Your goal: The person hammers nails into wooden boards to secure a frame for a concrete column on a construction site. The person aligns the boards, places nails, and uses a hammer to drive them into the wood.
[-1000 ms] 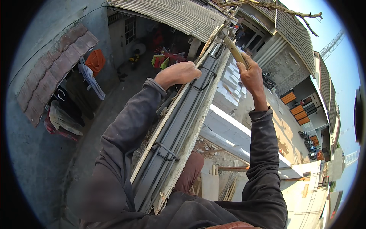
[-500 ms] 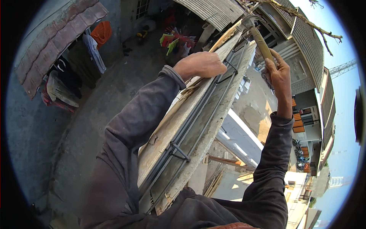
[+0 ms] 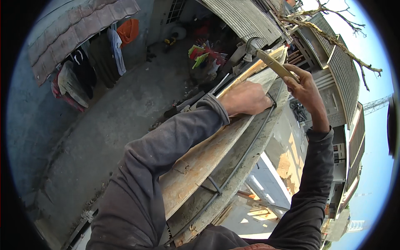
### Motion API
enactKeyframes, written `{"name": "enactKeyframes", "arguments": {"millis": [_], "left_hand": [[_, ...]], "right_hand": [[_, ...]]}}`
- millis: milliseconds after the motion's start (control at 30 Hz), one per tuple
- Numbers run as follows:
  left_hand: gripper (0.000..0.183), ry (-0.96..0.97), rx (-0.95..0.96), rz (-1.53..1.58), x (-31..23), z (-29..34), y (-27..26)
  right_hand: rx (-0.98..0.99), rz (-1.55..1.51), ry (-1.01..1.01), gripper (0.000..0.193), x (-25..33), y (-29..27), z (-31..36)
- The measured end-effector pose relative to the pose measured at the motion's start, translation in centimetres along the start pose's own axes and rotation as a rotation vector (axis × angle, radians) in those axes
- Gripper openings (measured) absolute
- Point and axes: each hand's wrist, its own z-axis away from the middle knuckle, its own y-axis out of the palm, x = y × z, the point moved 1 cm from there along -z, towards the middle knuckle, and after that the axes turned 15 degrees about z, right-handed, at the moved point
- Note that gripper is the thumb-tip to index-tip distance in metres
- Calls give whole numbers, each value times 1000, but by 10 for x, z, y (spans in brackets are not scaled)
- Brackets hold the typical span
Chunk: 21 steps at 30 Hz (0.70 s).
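Head view shows the hammer (image 3: pixel 273 65) in the right hand (image 3: pixel 307 88), whose fingers are closed around the lower end of the pale handle; the tool slants up and to the left, its curved metal head raised above the far end of a long wooden board (image 3: pixel 189 168). Any lettering on that handle is too small to make out. The left hand (image 3: pixel 246 98) is at the upper part of the same board, just beside a dark bent metal bar (image 3: pixel 273 101), its fingers curled in; their undersides are hidden, so I cannot tell how tightly they close or whether they have hold of anything. Both forearms wear dark grey sleeves. Alongside the board runs a rough, grey-crusted edge (image 3: pixel 239 183), with a thin metal rod (image 3: pixel 246 153) bending along between the two and a short crosspiece (image 3: pixel 214 185) meeting it lower down. On the left, clothes hang under a tiled awning (image 3: pixel 81 35): an orange cloth (image 3: pixel 128 31), a light blue garment (image 3: pixel 116 50) and a dark one (image 3: pixel 83 75) bearing a white mark, which is too small to identify as writing. A corrugated roof (image 3: pixel 246 21) and a bare branch (image 3: pixel 333 39) fill the upper part.
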Motion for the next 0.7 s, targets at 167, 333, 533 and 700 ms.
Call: {"name": "enactKeyframes", "arguments": {"millis": [167,333,533,700], "left_hand": [[38,-100,-83,18,21,12,11],[19,22,-133,-67,34,5,29],[30,-139,-177,176,23,14,11],[33,-88,-200,82,12,10,15]], "right_hand": [[-63,176,-84,40,5,-1,0],[-12,415,-67,37,0,-25,-18],[137,821,-167,42,38,-19,-51],[96,613,-169,38,20,-3,-54]]}}
